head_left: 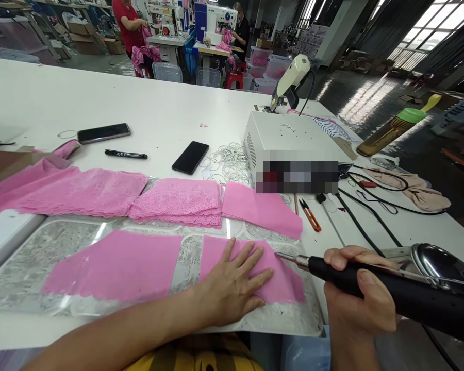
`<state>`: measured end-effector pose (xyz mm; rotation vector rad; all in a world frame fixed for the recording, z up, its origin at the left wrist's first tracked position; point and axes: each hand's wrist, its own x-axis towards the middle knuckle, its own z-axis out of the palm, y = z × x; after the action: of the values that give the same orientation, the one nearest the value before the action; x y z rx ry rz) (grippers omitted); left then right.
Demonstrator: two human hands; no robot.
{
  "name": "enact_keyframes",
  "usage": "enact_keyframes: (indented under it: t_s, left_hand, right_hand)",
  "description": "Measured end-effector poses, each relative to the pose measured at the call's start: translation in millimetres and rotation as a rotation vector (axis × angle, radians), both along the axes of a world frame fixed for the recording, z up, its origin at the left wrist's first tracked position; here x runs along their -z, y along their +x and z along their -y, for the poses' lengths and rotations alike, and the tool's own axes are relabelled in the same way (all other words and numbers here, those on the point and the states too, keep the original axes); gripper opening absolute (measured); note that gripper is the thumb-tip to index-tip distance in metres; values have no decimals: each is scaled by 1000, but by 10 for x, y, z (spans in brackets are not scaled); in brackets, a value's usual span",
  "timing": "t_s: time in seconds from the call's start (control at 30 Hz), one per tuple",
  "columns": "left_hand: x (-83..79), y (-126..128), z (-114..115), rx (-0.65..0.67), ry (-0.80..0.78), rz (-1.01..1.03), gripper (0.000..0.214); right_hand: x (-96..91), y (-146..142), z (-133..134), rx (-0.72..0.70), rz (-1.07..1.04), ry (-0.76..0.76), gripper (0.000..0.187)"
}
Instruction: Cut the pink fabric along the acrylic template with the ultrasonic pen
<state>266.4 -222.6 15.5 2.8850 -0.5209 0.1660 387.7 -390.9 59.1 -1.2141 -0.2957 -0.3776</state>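
Observation:
My left hand [235, 281] lies flat with fingers spread on a pink fabric piece [290, 288], pressing it against a grey mottled board [185, 273]. In my right hand [359, 293] is a thick black handheld tool [344, 270] with a thin metal tip. The tip meets the upper right edge of that fabric piece; contact cannot be made out exactly. Another pink piece [116, 268] rests flat on the board to the left. Behind them lie a stack of pink lace pieces [178, 201], more pink lace [85, 190] and a plain pink piece [261, 206].
A grey metal box [290, 129] stands behind the board, with black cables [367, 211] to its right. Thread snips [310, 215], a phone [191, 157], another phone [103, 133], a marker [126, 154], tangled white bands [232, 159] and a bottle [390, 131] lie around. Co-workers sew beyond.

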Motion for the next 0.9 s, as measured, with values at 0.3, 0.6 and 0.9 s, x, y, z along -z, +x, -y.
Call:
enact_keyframes:
  t_s: [0.3, 0.6, 0.9]
  left_hand:
    - [-40, -1, 10, 6, -22, -52, 55]
    - [-183, 1, 7, 14, -48, -180, 55]
    - [-199, -140, 28, 16, 33, 22, 54]
  right_hand:
    - [6, 10, 44, -17, -15, -35, 8]
    - [-189, 9, -149, -32, -31, -32, 14]
    - [-109, 49, -424, -212, 27, -28, 13]
